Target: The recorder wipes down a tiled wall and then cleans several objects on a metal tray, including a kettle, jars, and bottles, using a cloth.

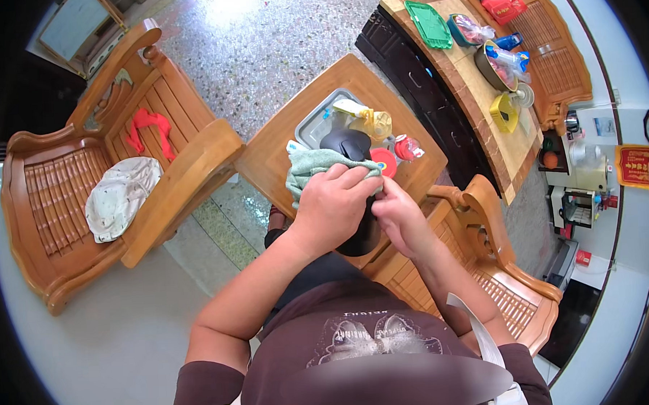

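A pale green cloth (315, 167) is bunched in my left hand (330, 207), pressed over a black cylindrical container (362, 236). My right hand (404, 215) is on the right side of that container, its fingers curled at the cloth's edge. My hands hide most of the container's middle. Just beyond the cloth is a rounded black lid-like part (346, 143); whether it joins the container I cannot tell. A red round lid (383, 163) and a clear jar with a red cap (407, 147) lie close by on the wooden table (268, 150).
A grey tray (313, 121) on the table bears a yellow-and-white spray bottle (375, 121). On the left, a wooden armchair (162, 95) holds a red cloth (150, 131) and a white cloth item (123, 197). Another wooden chair (501, 271) and a marble-topped cabinet (461, 88) stand at right.
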Action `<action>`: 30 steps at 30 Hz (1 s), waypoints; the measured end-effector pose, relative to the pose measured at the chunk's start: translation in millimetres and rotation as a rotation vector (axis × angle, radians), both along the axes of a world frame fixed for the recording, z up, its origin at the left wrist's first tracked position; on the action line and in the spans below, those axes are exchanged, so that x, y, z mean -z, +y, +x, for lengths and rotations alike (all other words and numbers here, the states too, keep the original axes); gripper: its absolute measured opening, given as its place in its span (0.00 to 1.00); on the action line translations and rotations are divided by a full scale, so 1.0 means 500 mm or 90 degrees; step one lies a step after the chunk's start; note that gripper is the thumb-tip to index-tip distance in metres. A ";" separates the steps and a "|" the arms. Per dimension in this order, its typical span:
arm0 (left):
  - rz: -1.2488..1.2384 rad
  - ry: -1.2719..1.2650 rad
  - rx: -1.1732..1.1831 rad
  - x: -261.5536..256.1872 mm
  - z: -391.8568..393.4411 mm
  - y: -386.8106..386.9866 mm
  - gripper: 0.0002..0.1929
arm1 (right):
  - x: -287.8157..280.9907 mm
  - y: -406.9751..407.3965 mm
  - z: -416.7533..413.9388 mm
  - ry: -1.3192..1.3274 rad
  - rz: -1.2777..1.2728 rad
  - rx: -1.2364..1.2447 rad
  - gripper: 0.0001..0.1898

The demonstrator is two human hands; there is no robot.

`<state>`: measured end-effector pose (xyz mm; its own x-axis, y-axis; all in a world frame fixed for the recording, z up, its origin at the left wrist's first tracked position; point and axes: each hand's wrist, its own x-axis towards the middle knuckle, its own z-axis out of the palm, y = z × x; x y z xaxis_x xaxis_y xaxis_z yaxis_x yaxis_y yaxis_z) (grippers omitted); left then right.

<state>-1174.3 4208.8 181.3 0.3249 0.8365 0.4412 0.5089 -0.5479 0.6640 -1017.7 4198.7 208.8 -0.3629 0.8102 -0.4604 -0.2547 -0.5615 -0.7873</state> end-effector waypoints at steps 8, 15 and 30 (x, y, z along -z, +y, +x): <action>0.131 0.071 -0.007 0.060 -0.013 -0.112 0.18 | 0.000 0.003 -0.003 0.180 -0.139 0.071 0.40; 0.163 0.060 -0.017 0.152 -0.047 -0.134 0.17 | 0.024 0.025 0.021 0.554 -0.162 0.046 0.40; -0.044 -0.162 -0.090 0.056 -0.104 -0.053 0.17 | -0.050 0.047 0.029 0.417 -0.113 0.195 0.34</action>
